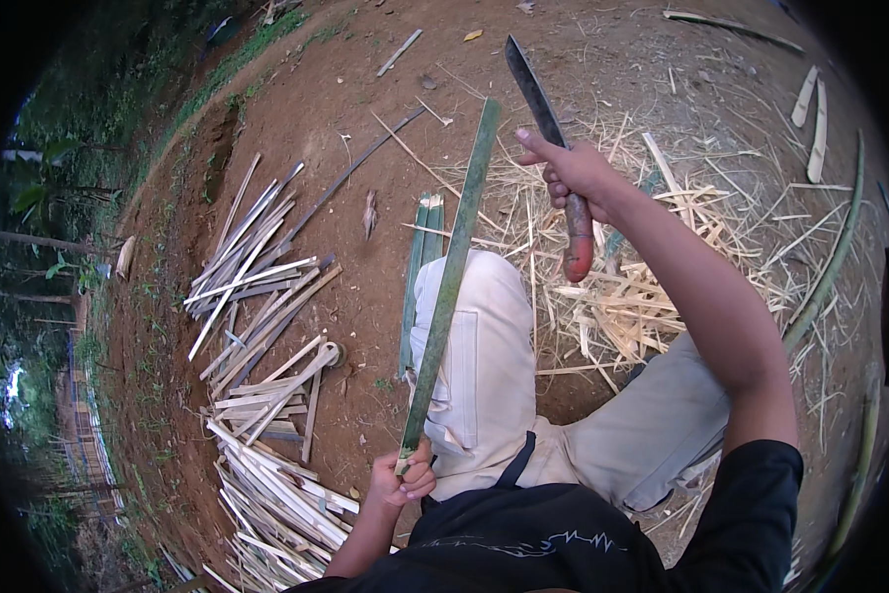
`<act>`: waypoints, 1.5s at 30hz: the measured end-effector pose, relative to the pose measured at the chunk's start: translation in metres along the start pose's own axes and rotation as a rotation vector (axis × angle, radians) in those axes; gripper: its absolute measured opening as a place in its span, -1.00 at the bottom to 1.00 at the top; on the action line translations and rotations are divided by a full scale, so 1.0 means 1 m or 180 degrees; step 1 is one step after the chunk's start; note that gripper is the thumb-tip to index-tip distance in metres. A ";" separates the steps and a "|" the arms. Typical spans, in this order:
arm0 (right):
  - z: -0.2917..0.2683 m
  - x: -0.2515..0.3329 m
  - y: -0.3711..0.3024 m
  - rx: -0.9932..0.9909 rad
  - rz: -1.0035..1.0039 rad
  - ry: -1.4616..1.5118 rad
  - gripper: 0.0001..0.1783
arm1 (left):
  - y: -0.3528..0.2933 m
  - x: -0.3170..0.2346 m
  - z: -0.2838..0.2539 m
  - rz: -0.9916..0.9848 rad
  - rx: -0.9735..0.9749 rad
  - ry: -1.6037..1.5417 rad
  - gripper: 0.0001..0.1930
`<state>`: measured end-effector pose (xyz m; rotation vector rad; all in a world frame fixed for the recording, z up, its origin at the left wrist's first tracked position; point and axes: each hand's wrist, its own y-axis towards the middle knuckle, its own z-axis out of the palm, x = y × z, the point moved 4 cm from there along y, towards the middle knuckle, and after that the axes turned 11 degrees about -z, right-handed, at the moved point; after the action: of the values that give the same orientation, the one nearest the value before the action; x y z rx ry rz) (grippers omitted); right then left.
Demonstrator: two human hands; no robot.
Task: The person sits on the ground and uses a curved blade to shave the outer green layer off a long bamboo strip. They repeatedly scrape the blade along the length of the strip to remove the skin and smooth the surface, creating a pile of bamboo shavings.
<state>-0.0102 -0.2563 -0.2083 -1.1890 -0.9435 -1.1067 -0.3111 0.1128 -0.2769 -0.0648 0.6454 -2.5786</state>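
Observation:
My left hand (403, 477) is closed round the lower end of a long green bamboo strip (448, 287). The strip slants up and away across my left thigh, its far end standing free. In my right hand (575, 178) is a machete (537, 94), gripped by its wooden handle with a red end. Its dark blade points up and away to the left, apart from the strip. The thumb and index finger reach forward near the blade's base. Beside my left knee lie more green bamboo pieces (422, 242), partly hidden behind the leg.
Split bamboo sticks (266, 499) lie in piles on the dirt at left. Pale shavings and splinters (627, 306) are heaped beyond my right leg. Long green bamboo poles (832, 267) curve along the right side. Plants (49, 188) grow at the far left.

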 end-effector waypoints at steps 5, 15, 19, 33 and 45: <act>0.028 0.005 -0.006 -0.0074 -0.0038 0.0805 -0.55 | 0.000 -0.001 -0.007 -0.0205 0.0029 0.0253 -0.69; 0.033 0.034 -0.031 -0.0039 -0.0291 0.1019 -0.57 | 0.010 -0.012 0.030 -0.0892 -0.1115 0.2867 -0.26; 0.033 0.050 -0.050 0.0085 -0.0257 0.1188 -0.58 | 0.026 -0.010 0.064 -0.0786 -0.0868 0.4642 -0.40; 0.036 0.082 -0.091 0.1024 -0.0566 0.1243 -0.54 | 0.118 -0.042 0.201 0.1540 -0.0690 0.4057 -0.35; 0.042 0.081 -0.116 0.0311 -0.2999 -0.3683 -0.41 | 0.131 -0.048 0.196 0.1206 -0.0838 0.2277 -0.55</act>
<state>-0.1049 -0.2295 -0.0987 -1.3030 -2.6000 -0.9654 -0.1797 -0.0514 -0.1596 0.8414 1.1173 -2.0959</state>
